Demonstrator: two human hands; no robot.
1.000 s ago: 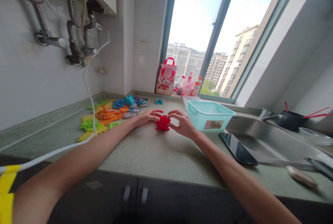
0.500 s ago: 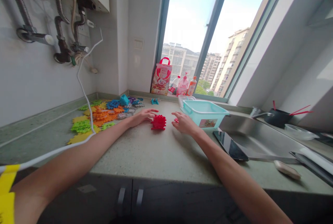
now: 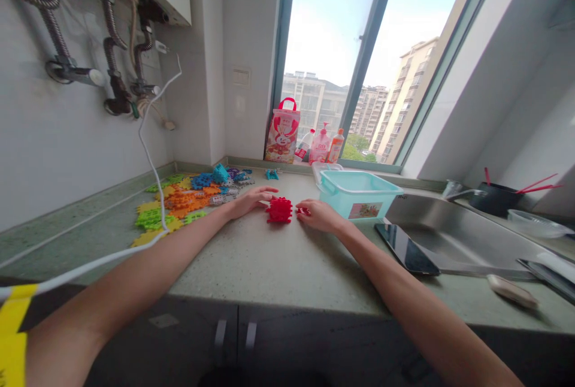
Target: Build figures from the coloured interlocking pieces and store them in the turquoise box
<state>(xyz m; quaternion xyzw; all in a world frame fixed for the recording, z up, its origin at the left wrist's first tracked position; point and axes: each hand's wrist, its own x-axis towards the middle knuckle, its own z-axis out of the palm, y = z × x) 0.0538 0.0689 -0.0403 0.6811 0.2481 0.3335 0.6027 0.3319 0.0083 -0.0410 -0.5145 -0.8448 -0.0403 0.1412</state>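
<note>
A red cube built of toothed interlocking plastic pieces (image 3: 280,211) sits on the counter between my hands. On its left is my left hand (image 3: 250,201), fingers stretched out and apart near the cube's upper left edge; whether a fingertip touches it I cannot tell. To the right of the cube, my right hand (image 3: 320,217) has its fingers closed around a small red interlocking piece (image 3: 303,211), mostly hidden by them. Flat interlocking pieces in orange (image 3: 191,200), yellow, green, blue and grey lie piled beyond my left forearm.
An aqua plastic tub (image 3: 359,186) stands right of my right hand, by the sink (image 3: 453,228). A black phone (image 3: 406,249) lies at the sink's edge. A white cable (image 3: 150,156) hangs across the left side. Bottles (image 3: 320,146) and a pink bag (image 3: 283,135) line the windowsill.
My right hand has come closer to the red cube, and its fingers have drawn together on the small red piece. The whole view has shifted slightly; my left hand stays by the cube.
</note>
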